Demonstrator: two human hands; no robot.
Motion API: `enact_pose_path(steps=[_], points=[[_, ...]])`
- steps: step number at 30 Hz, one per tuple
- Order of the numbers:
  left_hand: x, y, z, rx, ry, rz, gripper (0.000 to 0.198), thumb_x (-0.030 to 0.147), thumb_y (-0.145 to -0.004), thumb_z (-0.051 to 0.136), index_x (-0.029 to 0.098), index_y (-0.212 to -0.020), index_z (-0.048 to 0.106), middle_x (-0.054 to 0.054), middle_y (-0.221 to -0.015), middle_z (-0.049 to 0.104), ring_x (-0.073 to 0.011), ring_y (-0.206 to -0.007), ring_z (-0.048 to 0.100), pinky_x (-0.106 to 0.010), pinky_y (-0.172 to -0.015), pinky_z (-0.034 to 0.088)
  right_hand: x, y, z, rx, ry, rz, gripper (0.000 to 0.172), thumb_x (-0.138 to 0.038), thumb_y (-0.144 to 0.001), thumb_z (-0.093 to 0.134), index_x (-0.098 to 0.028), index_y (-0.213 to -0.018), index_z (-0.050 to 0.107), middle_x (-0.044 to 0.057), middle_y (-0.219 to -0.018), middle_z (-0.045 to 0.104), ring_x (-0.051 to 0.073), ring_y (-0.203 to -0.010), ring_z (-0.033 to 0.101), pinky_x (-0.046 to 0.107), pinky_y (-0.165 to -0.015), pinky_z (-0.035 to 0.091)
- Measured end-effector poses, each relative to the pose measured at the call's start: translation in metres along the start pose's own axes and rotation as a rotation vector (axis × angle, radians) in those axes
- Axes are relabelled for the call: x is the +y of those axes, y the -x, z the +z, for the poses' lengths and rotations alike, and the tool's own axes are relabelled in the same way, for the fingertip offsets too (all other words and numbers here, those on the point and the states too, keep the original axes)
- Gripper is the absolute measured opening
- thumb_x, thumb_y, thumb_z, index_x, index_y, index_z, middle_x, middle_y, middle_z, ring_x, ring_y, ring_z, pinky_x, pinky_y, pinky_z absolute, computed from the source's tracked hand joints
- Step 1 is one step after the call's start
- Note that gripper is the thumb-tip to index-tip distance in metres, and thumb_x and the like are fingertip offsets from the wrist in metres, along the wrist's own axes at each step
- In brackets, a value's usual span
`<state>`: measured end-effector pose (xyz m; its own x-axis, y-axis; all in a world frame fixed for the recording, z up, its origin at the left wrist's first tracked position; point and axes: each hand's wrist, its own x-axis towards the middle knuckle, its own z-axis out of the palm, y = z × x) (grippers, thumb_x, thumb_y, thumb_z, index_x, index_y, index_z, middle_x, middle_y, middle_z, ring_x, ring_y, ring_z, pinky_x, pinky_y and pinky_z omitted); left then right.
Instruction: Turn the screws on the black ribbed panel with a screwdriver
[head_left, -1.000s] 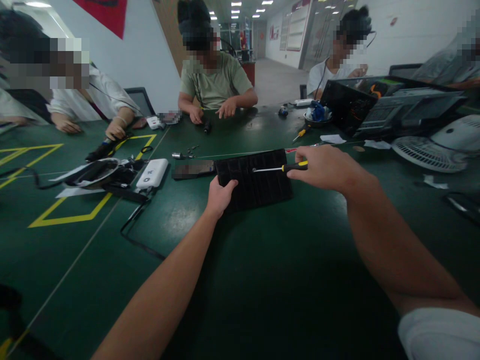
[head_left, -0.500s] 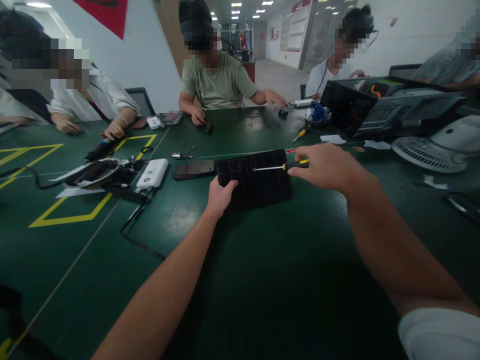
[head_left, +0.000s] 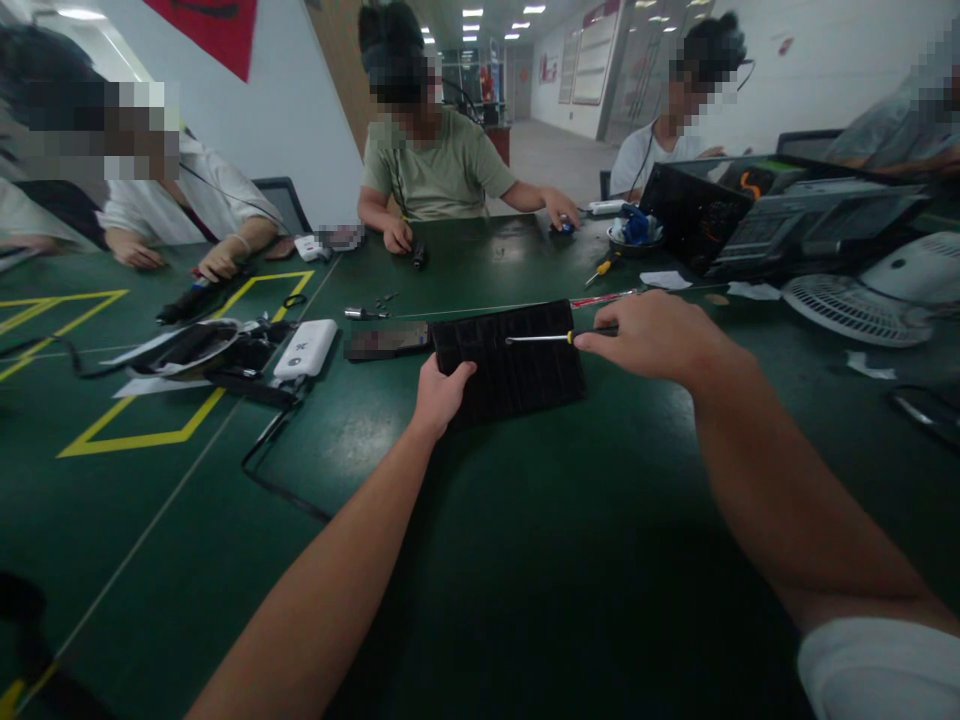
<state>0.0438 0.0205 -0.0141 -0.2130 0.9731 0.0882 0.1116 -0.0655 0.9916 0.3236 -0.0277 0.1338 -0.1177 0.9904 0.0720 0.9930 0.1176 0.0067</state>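
Observation:
A flat black ribbed panel (head_left: 525, 375) is held tilted over the green table. At its left edge my left hand (head_left: 441, 395) grips it, thumb on the near face. My right hand (head_left: 645, 335) is closed around the yellow-and-black handle of a screwdriver (head_left: 541, 339). The shaft lies nearly level across the panel, its tip at a small spot near the panel's upper middle. Just left of the panel is a dark phone-like slab (head_left: 386, 341), its surface partly blurred out. The panel's far side is hidden.
A white power bank (head_left: 305, 349) with a cable lies left, beside a bowl-like dish (head_left: 187, 345). To the right are an open computer case (head_left: 810, 220), a white fan (head_left: 855, 305) and another screwdriver (head_left: 598, 272). Several people sit across the table (head_left: 570, 560).
My right hand has turned the screwdriver handle slightly; its tip stays at the same spot. The panel and my left hand have barely moved. Across the table, a person's hand has shifted slightly.

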Motion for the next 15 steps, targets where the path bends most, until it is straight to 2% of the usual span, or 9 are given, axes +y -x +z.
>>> enact_pose_path(steps=[7, 12, 15], points=[[-0.0004, 0.0002, 0.0001, -0.019, 0.026, 0.000, 0.029, 0.026, -0.074, 0.080, 0.019, -0.101, 0.075, -0.010, -0.104, 0.081, -0.0297, -0.101, 0.077, -0.048, -0.098, 0.063, -0.0025, 0.0002, -0.0032, -0.073, 0.014, 0.023, 0.059, -0.066, -0.103, 0.041, -0.024, -0.108, 0.083, 0.017, -0.110, 0.081, 0.039, -0.101, 0.072, 0.047, -0.075, 0.048], [-0.0008, 0.0003, -0.0007, -0.018, 0.021, 0.005, 0.029, 0.027, -0.074, 0.080, 0.019, -0.101, 0.075, -0.010, -0.105, 0.081, -0.0299, -0.102, 0.077, -0.049, -0.099, 0.062, 0.0008, -0.0012, 0.0015, -0.018, -0.003, 0.011, 0.038, -0.056, -0.092, 0.065, -0.024, -0.110, 0.077, 0.014, -0.105, 0.080, 0.035, -0.096, 0.072, 0.042, -0.072, 0.045], [-0.0010, 0.0006, -0.0009, -0.015, 0.018, 0.004, 0.030, 0.028, -0.074, 0.080, 0.019, -0.101, 0.075, -0.010, -0.105, 0.081, -0.0301, -0.101, 0.077, -0.049, -0.098, 0.063, 0.0033, -0.0014, 0.0041, 0.024, -0.012, -0.013, 0.031, -0.049, -0.091, 0.067, -0.025, -0.110, 0.075, 0.013, -0.104, 0.079, 0.033, -0.094, 0.071, 0.041, -0.072, 0.044]])
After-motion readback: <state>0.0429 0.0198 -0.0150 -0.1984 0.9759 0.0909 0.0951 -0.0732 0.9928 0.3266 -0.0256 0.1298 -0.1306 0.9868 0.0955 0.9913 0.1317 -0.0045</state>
